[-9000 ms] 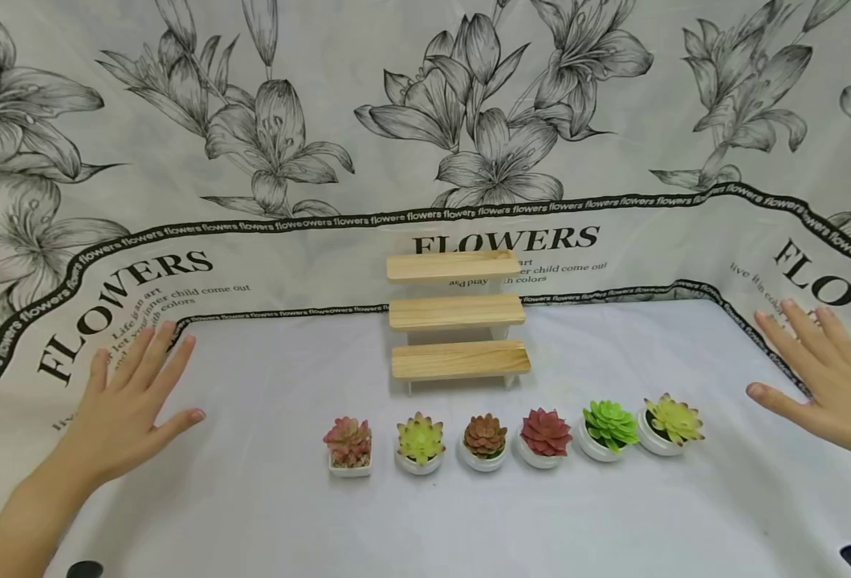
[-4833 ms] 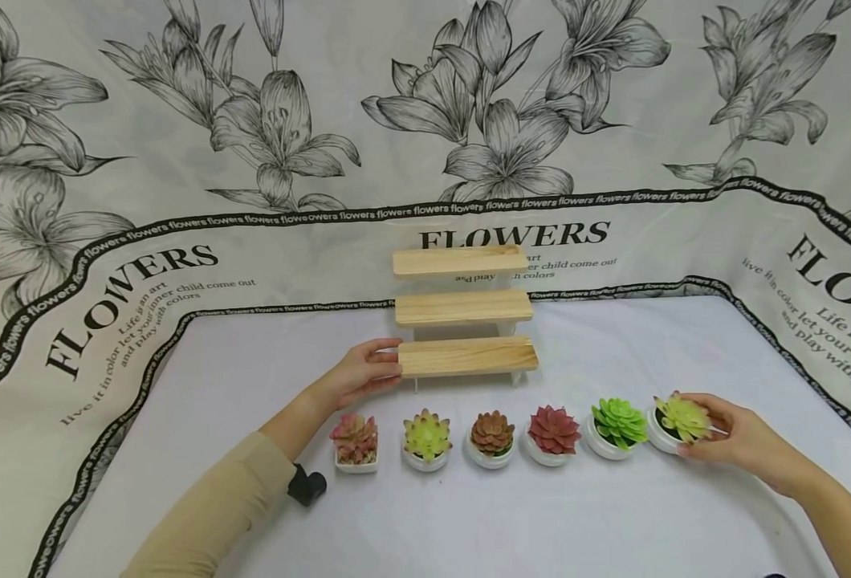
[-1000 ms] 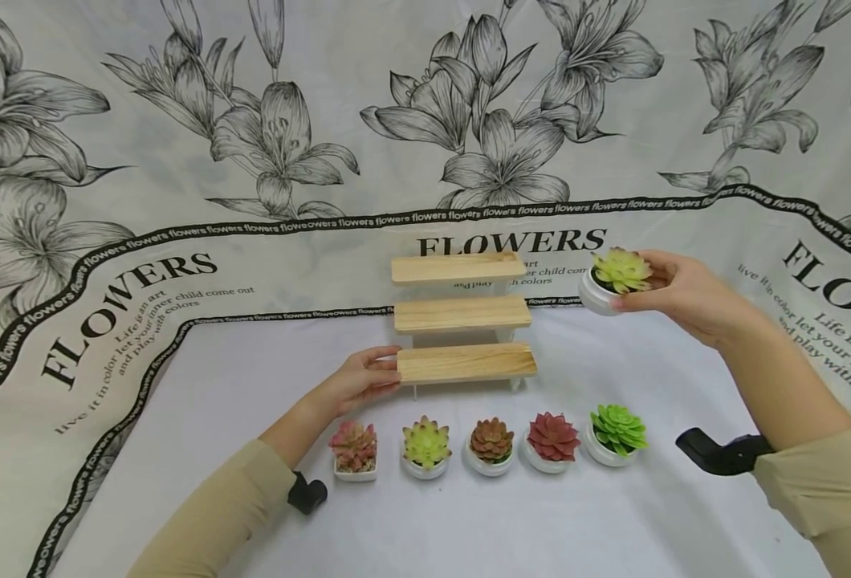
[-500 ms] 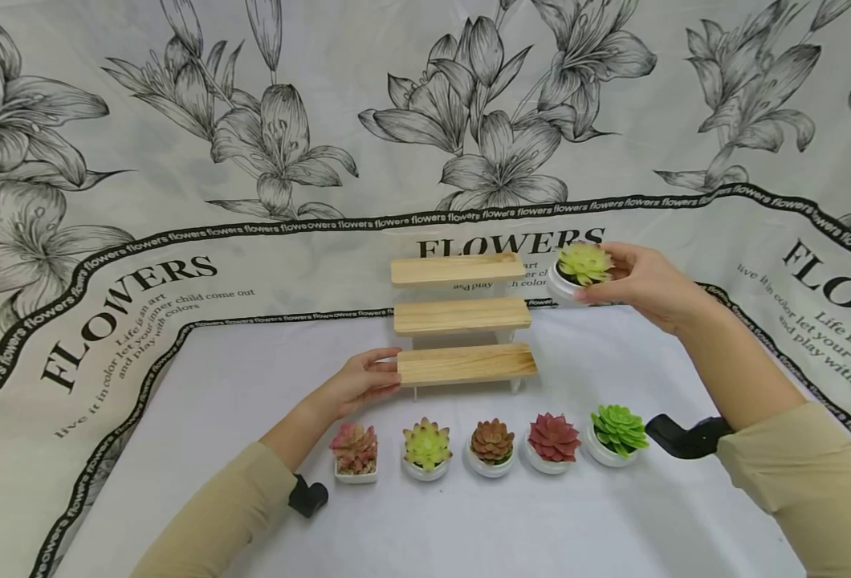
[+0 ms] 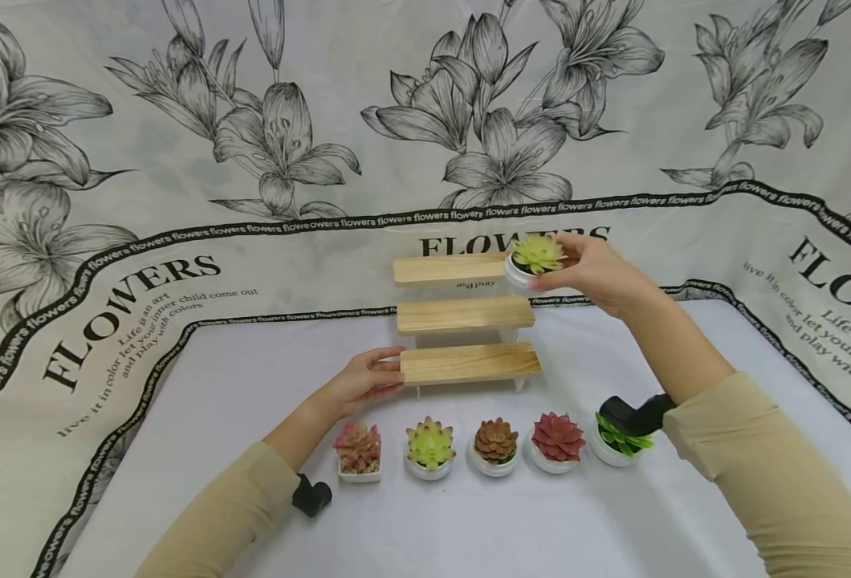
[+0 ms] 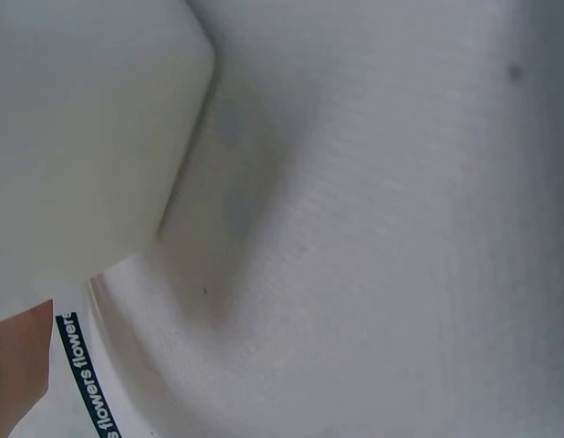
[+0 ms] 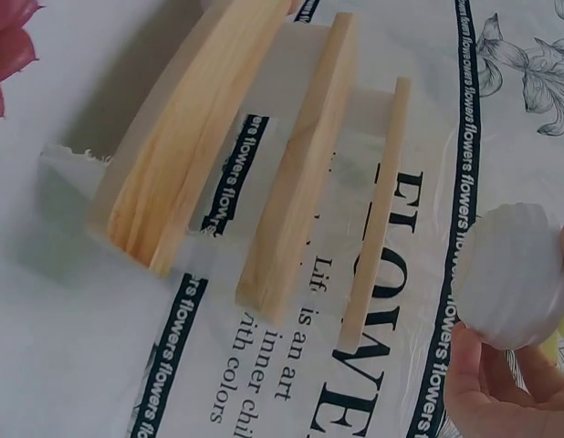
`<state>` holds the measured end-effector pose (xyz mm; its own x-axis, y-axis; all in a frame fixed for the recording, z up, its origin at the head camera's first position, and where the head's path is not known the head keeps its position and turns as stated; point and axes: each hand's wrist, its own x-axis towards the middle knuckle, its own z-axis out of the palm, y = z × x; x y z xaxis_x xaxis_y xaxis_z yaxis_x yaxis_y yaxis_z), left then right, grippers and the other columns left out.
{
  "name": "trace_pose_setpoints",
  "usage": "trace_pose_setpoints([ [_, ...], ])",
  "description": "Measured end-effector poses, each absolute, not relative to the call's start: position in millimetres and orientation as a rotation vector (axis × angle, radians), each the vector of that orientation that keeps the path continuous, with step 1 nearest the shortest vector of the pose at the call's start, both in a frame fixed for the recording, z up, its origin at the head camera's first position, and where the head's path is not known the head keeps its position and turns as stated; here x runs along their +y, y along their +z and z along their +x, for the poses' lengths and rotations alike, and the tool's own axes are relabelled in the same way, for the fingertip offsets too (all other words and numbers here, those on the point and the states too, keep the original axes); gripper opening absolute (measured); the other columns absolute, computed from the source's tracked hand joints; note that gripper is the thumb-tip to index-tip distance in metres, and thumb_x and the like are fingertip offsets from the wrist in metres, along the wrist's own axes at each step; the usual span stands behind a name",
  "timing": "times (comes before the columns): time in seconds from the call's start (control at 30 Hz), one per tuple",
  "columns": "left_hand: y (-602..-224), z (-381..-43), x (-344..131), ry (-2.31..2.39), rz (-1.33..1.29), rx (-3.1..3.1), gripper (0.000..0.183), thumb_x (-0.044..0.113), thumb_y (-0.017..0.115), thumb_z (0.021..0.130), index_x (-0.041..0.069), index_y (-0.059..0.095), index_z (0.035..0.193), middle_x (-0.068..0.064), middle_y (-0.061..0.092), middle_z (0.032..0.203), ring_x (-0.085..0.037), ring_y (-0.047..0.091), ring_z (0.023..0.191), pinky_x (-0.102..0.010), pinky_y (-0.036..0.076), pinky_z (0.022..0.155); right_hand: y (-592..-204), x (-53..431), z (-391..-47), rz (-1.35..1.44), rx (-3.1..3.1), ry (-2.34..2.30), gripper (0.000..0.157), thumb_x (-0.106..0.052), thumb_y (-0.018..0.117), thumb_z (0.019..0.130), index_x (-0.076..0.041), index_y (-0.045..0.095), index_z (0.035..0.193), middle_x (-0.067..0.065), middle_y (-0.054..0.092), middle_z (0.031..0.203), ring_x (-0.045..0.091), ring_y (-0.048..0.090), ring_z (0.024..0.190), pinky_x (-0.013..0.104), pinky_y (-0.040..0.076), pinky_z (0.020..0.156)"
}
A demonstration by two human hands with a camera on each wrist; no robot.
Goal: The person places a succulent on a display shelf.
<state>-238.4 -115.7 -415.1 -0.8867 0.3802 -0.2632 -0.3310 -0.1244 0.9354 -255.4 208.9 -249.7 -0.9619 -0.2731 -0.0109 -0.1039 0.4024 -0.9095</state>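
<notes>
My right hand (image 5: 602, 273) holds a yellow-green potted succulent (image 5: 537, 254) by its round white pot, with thumb and fingers on its sides. In the head view it overlaps the right end of the top board of a three-tier wooden display stand (image 5: 469, 365). The right wrist view shows the white pot (image 7: 510, 274) apart from the boards, slightly tilted. My left hand (image 5: 359, 383) grips the left end of the stand's lowest board. White cloth and a pale, blurred surface fill most of the left wrist view.
In front of the stand, a row of potted succulents stands on the white cloth: a pink one (image 5: 357, 449), a yellow-green one (image 5: 429, 444), a brown one (image 5: 495, 441), a red one (image 5: 558, 437) and a bright green one (image 5: 616, 449), partly covered by the black wrist camera (image 5: 635, 416).
My right hand picked up the yellow-green succulent from the row's right end, raised it and carried it left to the top board. My left hand came to the lowest board and stayed there.
</notes>
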Motion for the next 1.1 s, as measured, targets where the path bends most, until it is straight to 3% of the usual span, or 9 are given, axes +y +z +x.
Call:
trace_pose_setpoints([
  [0.23,-415,-238,-116,2.06,0.062,1.679,0.057,-0.012,0.05,0.09,-0.002,0.031,0.142,-0.017,0.05,0.121,-0.013,0.06,0.09,-0.026,0.053,0.083,-252,181,-271,-0.362,2.49,-1.613,0.064,-0.007,0.073,0.077,0.002,0.043,0.133,0.009,0.05,0.112,0.019,0.046,0.097,0.026,0.045,0.083],
  [0.6,-413,-236,-116,2.049,0.039,1.696,0.056,-0.011,0.051,0.09,-0.002,0.032,0.142,-0.021,0.048,0.127,-0.014,0.059,0.093,-0.026,0.053,0.084,-257,145,-291,-0.38,2.406,-1.732,0.06,0.001,0.074,0.073,0.003,0.048,0.127,0.01,0.05,0.108,0.019,0.046,0.096,0.026,0.046,0.083],
  [0.83,-414,-240,-115,2.043,0.06,1.722,0.055,-0.01,0.051,0.09,-0.002,0.033,0.141,-0.025,0.044,0.131,-0.016,0.058,0.095,-0.027,0.052,0.085,-261,127,-306,-0.359,2.41,-1.742,0.074,0.0,0.073,0.075,-0.001,0.038,0.14,0.013,0.047,0.115,0.02,0.046,0.1,0.028,0.046,0.089],
  [1.1,-417,-242,-116,2.052,0.045,1.719,0.055,-0.01,0.052,0.089,-0.002,0.034,0.141,-0.024,0.046,0.13,-0.015,0.059,0.094,-0.029,0.052,0.087,-272,105,-320,-0.296,2.431,-1.723,0.066,-0.002,0.077,0.073,-0.004,0.047,0.133,0.014,0.048,0.116,0.024,0.048,0.101,0.032,0.05,0.085],
])
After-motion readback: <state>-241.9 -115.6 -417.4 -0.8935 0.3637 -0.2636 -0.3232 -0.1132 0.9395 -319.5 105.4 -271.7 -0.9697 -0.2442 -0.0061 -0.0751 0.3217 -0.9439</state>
